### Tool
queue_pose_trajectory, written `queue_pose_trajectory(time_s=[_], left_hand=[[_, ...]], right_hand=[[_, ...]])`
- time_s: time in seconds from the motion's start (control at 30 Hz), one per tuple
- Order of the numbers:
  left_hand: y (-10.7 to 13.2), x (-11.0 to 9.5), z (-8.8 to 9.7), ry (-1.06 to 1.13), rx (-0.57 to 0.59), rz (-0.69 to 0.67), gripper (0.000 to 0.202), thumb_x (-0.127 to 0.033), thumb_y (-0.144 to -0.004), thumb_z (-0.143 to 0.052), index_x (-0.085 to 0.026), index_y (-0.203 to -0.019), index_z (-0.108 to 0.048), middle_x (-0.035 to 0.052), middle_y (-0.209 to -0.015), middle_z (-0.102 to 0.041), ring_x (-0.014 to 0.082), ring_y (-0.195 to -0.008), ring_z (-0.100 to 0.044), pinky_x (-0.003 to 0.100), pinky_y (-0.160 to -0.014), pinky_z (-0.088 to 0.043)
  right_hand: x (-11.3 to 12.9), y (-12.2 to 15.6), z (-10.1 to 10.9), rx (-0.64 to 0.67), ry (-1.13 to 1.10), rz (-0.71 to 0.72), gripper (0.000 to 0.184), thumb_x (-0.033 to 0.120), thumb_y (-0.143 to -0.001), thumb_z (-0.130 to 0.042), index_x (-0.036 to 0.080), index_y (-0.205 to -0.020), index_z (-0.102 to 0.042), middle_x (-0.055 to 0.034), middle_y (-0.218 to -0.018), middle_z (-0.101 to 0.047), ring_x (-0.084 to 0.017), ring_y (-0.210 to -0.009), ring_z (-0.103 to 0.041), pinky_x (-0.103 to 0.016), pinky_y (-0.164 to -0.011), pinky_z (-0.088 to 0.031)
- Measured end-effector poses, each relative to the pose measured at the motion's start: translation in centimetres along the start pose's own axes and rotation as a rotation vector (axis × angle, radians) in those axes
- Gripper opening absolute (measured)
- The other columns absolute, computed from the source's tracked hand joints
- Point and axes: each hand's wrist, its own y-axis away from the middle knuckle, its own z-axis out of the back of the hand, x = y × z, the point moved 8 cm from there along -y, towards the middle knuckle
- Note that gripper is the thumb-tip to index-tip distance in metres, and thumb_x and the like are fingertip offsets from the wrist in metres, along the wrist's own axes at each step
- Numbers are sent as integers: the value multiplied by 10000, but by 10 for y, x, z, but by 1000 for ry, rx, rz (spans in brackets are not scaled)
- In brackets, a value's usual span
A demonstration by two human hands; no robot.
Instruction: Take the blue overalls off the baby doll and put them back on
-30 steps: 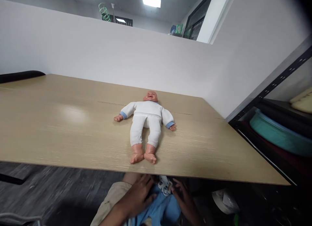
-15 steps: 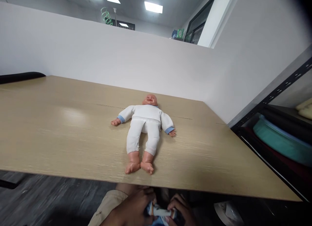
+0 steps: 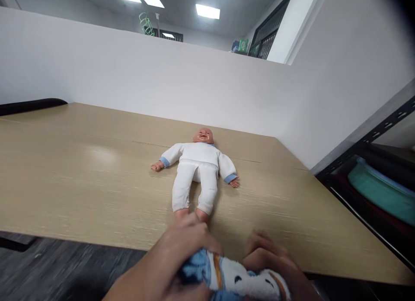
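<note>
A fluffy blue-and-white cloth item (image 3: 241, 277) with a brown band and black cartoon marks is bunched between my hands at the table's near edge; its exact kind is unclear. My left hand (image 3: 181, 251) is wrapped round its left end, fingers curled over the top. At the other end my right hand (image 3: 274, 260) grips it, somewhat blurred. Just beyond lies a baby doll (image 3: 198, 158) on its back in a white suit with blue cuffs, arms spread and head away from me. My left hand hides the doll's feet.
The wooden table (image 3: 106, 188) runs back to a white partition (image 3: 162, 80). On the right stands a dark metal rack (image 3: 366, 141) holding a folded teal item (image 3: 382, 188). A black curved object (image 3: 32, 104) sits at the table's far left.
Both hands have risen from below the table edge with the cloth item, to just in front of the doll. The view has shifted slightly; the doll lies as before.
</note>
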Motion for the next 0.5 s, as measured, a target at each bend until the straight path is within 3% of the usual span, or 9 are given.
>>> queue_pose_trajectory(time_s=[0.13,0.27,0.33,0.4,0.47,0.5], left_hand=[[-42,-21,36,27,-26,-83,250,-123,-848,-781,-237,-1046,-678,19,-1116,-650,206,-1102,-614,302,-983,-490],[-81,-28,66,143,32,-196,215,-197,-897,-796,-221,-1060,-659,21,-1118,-682,179,-1050,-638,284,-937,-501],[-99,-23,77,165,90,-167,231,-263,-915,-800,-221,-1091,-657,8,-1047,-702,152,-929,-645,256,-820,-508],[-114,-17,89,125,133,-115,261,-336,-912,-812,-217,-1098,-674,4,-997,-702,145,-859,-638,250,-749,-495],[-129,-10,99,67,156,-74,267,-392,-909,-813,-209,-1069,-702,5,-942,-688,149,-831,-630,259,-734,-489],[-136,-7,103,47,163,-60,264,-412,-911,-809,-205,-1042,-712,6,-914,-676,151,-822,-626,264,-734,-489]], right_hand=[[29,-40,33,-131,43,228,144,239,-882,-809,273,-976,-706,-17,-971,-605,-184,-846,-633,-293,-725,-521],[41,-82,59,-193,105,442,192,182,-862,-811,265,-990,-696,-5,-896,-618,-200,-831,-608,-353,-772,-500],[47,-102,70,-230,192,490,165,216,-869,-810,260,-927,-662,19,-814,-625,-195,-779,-590,-440,-942,-482],[55,-119,80,-297,312,515,184,239,-864,-811,255,-861,-627,57,-730,-602,-169,-706,-566,-531,-1151,-352],[59,-133,90,-361,384,477,196,243,-865,-813,248,-829,-621,76,-703,-591,-146,-671,-563,-525,-1208,-304],[55,-141,94,-352,372,417,182,256,-880,-807,246,-827,-632,74,-707,-598,-143,-670,-572,-481,-1157,-380]])
